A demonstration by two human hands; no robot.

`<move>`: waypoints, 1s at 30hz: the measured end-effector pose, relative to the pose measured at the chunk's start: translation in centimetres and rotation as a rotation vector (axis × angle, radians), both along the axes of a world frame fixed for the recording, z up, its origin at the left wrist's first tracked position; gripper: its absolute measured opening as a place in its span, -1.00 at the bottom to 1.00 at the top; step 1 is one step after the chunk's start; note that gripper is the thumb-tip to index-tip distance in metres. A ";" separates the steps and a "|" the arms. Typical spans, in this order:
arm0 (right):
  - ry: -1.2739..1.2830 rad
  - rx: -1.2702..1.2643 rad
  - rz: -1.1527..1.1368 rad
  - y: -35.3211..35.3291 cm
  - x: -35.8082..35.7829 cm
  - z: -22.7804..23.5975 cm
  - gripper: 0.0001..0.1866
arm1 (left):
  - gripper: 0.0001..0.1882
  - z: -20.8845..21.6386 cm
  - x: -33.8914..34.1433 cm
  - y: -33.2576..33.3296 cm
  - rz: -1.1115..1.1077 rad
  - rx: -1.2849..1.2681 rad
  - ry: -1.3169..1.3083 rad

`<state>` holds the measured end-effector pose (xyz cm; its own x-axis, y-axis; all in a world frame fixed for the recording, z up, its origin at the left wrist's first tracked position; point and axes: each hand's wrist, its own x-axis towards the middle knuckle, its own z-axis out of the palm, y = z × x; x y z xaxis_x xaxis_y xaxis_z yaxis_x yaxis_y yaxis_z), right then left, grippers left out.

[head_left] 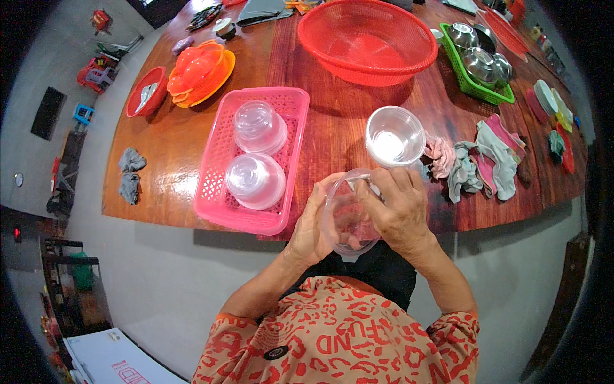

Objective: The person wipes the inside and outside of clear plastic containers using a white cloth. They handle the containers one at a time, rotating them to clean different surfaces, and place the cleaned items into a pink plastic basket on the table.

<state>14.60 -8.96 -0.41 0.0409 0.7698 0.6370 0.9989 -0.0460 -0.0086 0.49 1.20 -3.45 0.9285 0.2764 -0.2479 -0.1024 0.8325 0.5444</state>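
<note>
My left hand (314,221) is closed around the side of a clear plastic tub (350,221), which is tilted over my lap at the table's front edge. My right hand (400,208) is at the tub's rim with its fingers curled and one finger reaching inside. A small pale bit shows by those fingertips; what they hold is mostly hidden. Just beyond my right hand stands a stack of clear plastic tubs (395,136), mouth up. To the left, a pink plastic basket (211,185) carries two upside-down stacks of clear tubs (256,181).
A large red colander (368,38) stands at the back. Crumpled cloths (465,169) lie to the right, below a green basket (476,89) of metal bowls. On the left are an orange strainer (201,70), a red bowl (146,93) and grey rags (130,173).
</note>
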 end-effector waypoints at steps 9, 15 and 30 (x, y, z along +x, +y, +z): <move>0.109 -0.209 0.011 -0.4 -2.4 -1.1 -0.74 | -0.44 -0.3 0.0 -0.6 0.051 0.062 -0.025; 0.490 -0.282 0.256 -0.8 -3.2 -0.5 -0.85 | -0.46 -1.0 -0.1 -0.6 0.090 -0.029 -0.001; 1.269 0.194 0.185 -4.4 -1.8 2.4 -0.83 | -0.29 -1.6 -1.7 1.5 0.007 -0.308 -0.250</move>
<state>12.76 -13.32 1.96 0.5982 0.7288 0.3333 0.2800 0.1996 -0.9390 -1.24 2.65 -5.07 0.9690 0.2311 -0.0871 -0.2066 0.9517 0.2272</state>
